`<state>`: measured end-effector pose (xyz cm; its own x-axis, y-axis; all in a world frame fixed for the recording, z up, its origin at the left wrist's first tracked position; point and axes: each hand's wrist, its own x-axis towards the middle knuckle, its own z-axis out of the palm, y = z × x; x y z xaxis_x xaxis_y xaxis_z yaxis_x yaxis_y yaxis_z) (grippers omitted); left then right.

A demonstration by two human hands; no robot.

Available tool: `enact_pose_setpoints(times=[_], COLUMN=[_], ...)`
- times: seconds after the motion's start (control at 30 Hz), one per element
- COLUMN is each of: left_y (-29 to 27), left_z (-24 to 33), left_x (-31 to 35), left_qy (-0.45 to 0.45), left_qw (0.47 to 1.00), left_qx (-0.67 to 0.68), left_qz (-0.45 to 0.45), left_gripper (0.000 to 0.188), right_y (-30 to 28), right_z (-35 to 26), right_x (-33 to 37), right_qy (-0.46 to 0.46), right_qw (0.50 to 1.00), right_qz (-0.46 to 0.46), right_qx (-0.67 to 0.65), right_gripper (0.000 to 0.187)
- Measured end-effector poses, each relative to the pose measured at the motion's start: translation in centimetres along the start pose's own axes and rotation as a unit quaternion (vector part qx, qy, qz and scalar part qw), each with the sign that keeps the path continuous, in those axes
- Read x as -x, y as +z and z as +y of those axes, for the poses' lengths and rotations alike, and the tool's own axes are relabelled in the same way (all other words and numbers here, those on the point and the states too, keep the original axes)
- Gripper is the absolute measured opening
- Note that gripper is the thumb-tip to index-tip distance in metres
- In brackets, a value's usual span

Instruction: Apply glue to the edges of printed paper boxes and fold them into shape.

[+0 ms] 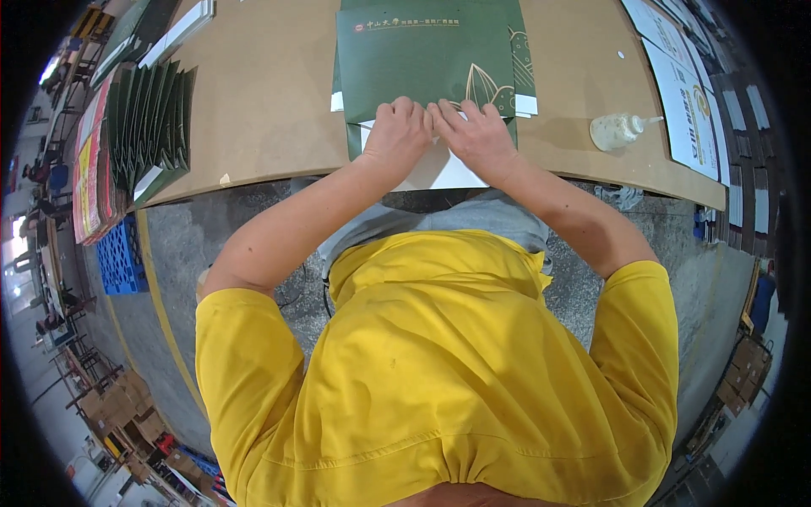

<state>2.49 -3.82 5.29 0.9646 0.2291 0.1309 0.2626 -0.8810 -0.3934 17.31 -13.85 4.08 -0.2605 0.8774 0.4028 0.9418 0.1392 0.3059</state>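
Both hands press side by side on the near edge of a flat green paper bag on a brown worktop.

The left hand [397, 135] and right hand [475, 135] lie knuckles up, fingers curled down onto the lower fold of the dark green printed bag [427, 63], pinching or pressing it rather than lifting; whether either hand truly grips is hard to tell. The bag lies flat at the near middle of the cardboard-covered worktop [262, 101], white inner flaps showing at its bottom edge, so the fold at that end looks in progress, not finished. To the person's left a fanned row of similar green bags [152, 127] stands finished-looking. To the right, printed white sheets [688, 101] lie along the edge. Nearer, a small squeeze bottle of glue [618, 131] lies on its side, untouched.
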Motion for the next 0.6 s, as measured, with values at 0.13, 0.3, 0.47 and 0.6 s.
enact_pose_setpoints(times=[0.13, 0.3, 0.47, 0.6], left_y=[0.4, 1.4, 2.3, 2.2], left_z=[1.1, 2.2, 3.3, 3.2], left_x=[0.5, 1.3, 1.8, 2.0], left_qy=[-0.022, -0.029, -0.053, -0.052], left_qw=[0.999, 0.996, 0.994, 0.995], left_qx=[-0.020, -0.052, -0.074, -0.073], left_qz=[0.039, 0.068, 0.064, 0.040], left_gripper=[0.014, 0.025, 0.037, 0.038], right_y=[0.2, 0.8, 1.5, 1.4], right_z=[-0.4, -0.8, -1.1, -1.0], right_x=[0.5, 1.6, 2.1, 2.1], right_qy=[-0.007, 0.008, 0.004, -0.008], right_qw=[1.000, 0.999, 0.999, 0.999], right_qz=[0.013, 0.042, 0.033, 0.032], right_qx=[0.001, -0.004, -0.015, -0.043], right_gripper=[0.039, 0.041, 0.044, 0.041])
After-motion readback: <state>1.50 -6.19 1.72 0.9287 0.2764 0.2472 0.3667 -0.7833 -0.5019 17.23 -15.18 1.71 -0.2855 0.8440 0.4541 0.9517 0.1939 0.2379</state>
